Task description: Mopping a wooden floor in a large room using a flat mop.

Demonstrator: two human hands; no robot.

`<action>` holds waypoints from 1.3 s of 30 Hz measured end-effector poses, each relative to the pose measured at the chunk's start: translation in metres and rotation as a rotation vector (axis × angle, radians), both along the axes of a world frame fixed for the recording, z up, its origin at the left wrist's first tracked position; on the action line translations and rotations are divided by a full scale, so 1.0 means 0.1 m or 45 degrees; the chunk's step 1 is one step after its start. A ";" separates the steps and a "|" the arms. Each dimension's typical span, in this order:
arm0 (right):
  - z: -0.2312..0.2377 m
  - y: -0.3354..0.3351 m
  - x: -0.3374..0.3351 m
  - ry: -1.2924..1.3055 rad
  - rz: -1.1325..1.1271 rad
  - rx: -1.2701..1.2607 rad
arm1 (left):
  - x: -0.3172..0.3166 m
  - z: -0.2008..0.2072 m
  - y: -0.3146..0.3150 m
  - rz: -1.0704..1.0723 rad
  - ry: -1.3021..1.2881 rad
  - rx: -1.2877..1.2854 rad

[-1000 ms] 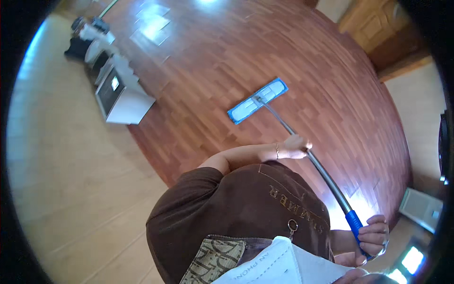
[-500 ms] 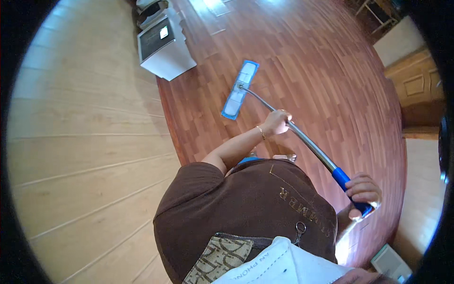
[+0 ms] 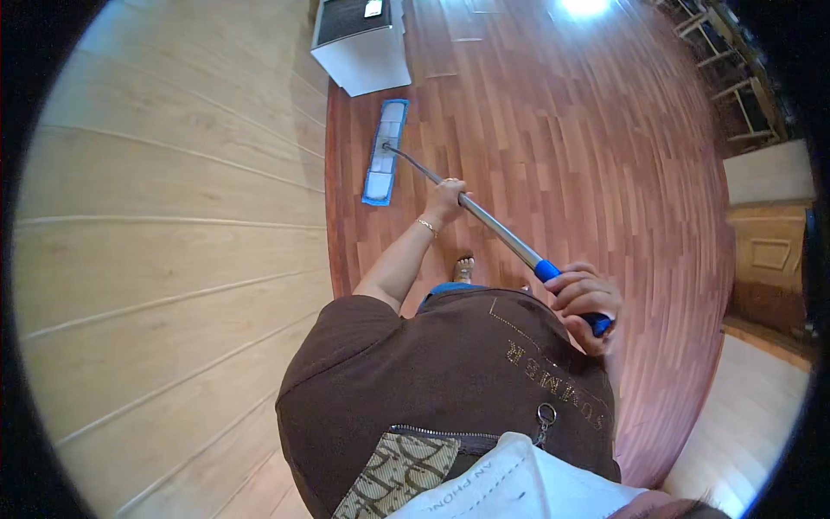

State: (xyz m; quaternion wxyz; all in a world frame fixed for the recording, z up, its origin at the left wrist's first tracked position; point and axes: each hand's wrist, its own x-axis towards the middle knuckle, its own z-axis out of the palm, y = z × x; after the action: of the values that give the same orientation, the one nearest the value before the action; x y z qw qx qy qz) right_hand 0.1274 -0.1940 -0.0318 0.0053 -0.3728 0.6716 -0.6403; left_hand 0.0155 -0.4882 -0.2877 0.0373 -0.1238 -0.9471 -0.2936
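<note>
A flat mop with a metal pole slants from my right side toward the far left. Its long flat head, grey-white with a blue fringe, lies on the wooden floor close to the left wall. My left hand, with a gold bracelet at the wrist, is wrapped round the pole partway down. My right hand grips the blue handle at the pole's upper end, its fingers curled over it. The blue end of the handle shows below those fingers.
Along the left runs a pale panelled wall. A white cabinet with a dark top stands against it, just beyond the mop head. Wooden chairs and a wooden door are at the right. My sandalled foot shows on the floor.
The mop head has moved left, close to the wall. Both hands have shifted left with the pole, my right hand also farther from me. The cabinet appears farther up and right in view.
</note>
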 end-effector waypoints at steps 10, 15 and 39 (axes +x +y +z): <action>0.10 0.11 -0.33 -0.024 0.250 0.023 | 0.15 -0.20 -0.05 0.322 0.014 0.015; 0.31 0.11 -0.51 -0.012 0.462 0.002 | 0.62 0.06 0.00 0.533 -0.010 0.149; 0.24 -0.50 -0.83 -0.724 1.525 -0.334 | 3.31 0.44 1.17 1.414 -0.202 0.183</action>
State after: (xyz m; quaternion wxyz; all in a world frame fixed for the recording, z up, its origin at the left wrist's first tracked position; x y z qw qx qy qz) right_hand 0.0448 -0.2439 -0.0079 0.4906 -0.4951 0.2381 -0.6764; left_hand 0.3465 -0.3708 -0.2434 0.1231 0.4184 -0.8476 -0.3021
